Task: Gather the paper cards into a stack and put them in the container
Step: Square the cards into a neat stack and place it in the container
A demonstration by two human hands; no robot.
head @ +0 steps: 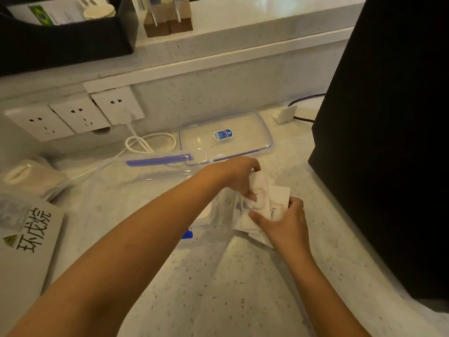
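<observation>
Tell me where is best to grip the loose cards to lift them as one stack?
Probably by the two long edges. The cards lie fanned and flat on the counter, so square them first, then pinch from above, right hand near, left hand far.

Your left hand (pixel 239 175) and right hand (pixel 283 221) both grip a loose fan of paper cards (pixel 261 203) over the speckled counter (pixel 218 288), one card reading "love". Behind them lies a clear lid (pixel 226 137) with blue trim; the clear container (pixel 155 171) beside it is, probably, the open box. Wall sockets (pixel 73 115) and a white cable (pixel 150 142) sit at your left.
</observation>
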